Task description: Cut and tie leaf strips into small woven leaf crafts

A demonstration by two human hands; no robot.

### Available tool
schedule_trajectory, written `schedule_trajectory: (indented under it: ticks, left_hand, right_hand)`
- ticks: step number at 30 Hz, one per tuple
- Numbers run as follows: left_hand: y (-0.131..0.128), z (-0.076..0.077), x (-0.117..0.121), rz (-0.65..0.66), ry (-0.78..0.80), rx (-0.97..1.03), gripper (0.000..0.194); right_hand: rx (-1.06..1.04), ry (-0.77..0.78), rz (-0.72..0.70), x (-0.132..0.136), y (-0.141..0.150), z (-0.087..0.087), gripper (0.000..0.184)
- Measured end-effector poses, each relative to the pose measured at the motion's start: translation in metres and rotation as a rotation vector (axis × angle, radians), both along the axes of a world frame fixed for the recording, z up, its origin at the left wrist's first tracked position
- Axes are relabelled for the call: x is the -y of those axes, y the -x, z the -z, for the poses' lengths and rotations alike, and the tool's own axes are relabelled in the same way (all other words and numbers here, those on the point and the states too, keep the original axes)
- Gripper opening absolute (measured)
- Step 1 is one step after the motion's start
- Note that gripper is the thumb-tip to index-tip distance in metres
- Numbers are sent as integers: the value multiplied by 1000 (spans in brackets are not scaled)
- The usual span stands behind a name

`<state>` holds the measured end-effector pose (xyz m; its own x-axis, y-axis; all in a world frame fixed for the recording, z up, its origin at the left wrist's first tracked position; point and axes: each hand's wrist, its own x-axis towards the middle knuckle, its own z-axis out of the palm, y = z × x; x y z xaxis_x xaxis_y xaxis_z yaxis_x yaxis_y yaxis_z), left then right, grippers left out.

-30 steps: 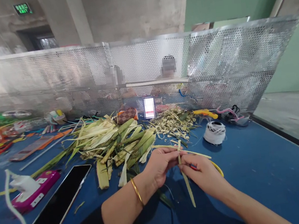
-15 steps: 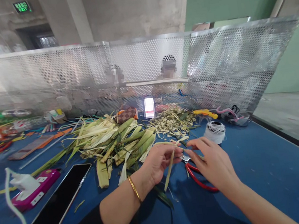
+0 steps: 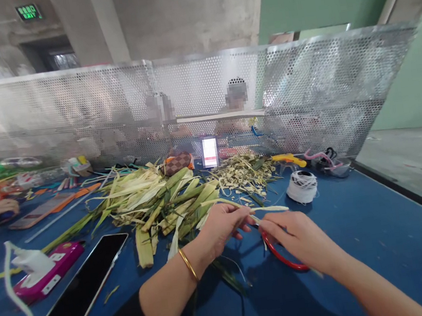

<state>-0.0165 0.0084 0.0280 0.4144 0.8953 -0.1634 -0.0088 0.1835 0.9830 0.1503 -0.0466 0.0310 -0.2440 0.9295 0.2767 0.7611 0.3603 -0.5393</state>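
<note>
My left hand [image 3: 223,226], with a gold bangle at the wrist, pinches a narrow pale-green leaf strip [image 3: 270,209] between thumb and fingers. One end of the strip points right, above my right hand [image 3: 299,237]. The right thumb and forefinger are pressed together on the strip, close to the left fingertips. Red-handled scissors [image 3: 282,260] show beneath my right hand, their blades mostly hidden behind the fingers. Left of my hands lies a pile of long corn-husk-like leaves [image 3: 178,201]. A spool of white string [image 3: 302,187] stands beyond my right hand.
A black-screened phone [image 3: 85,283] and a purple power strip [image 3: 51,272] with a white plug and cable lie left. Chopped leaf bits [image 3: 246,174] are heaped before a perforated metal screen [image 3: 200,76]. Another person's hand [image 3: 5,208] is far left; a yellow-handled tool [image 3: 289,160] lies back right.
The strip's loose end, which hung down below my left hand, now points right above my right hand. The other person's hand at far left has come further into view.
</note>
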Motion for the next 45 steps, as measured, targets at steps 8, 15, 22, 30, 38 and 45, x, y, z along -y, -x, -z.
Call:
schedule_trajectory:
  ticks: [8, 15, 22, 30, 38, 45]
  left_hand:
    - [0, -2, 2, 75, 59, 23, 23]
    - [-2, -1, 6, 57, 75, 18, 19]
    - [-1, 3, 4, 120, 40, -85, 23]
    - [-3, 4, 10, 281, 10, -115, 24]
    - [-8, 4, 17, 264, 26, -233, 17]
    - [-7, 3, 18, 314, 55, -145, 15]
  right_hand:
    - [-209, -122, 108, -19, -19, 5, 20]
    - [-176, -37, 39, -21, -7, 14, 19]
    - [-111, -122, 23, -19, -7, 14, 21]
    - [-421, 248, 21, -21, -4, 14, 34]
    - [-729, 302, 131, -13, 9, 16, 21]
    - [-662, 204, 182, -15, 7, 19, 20]
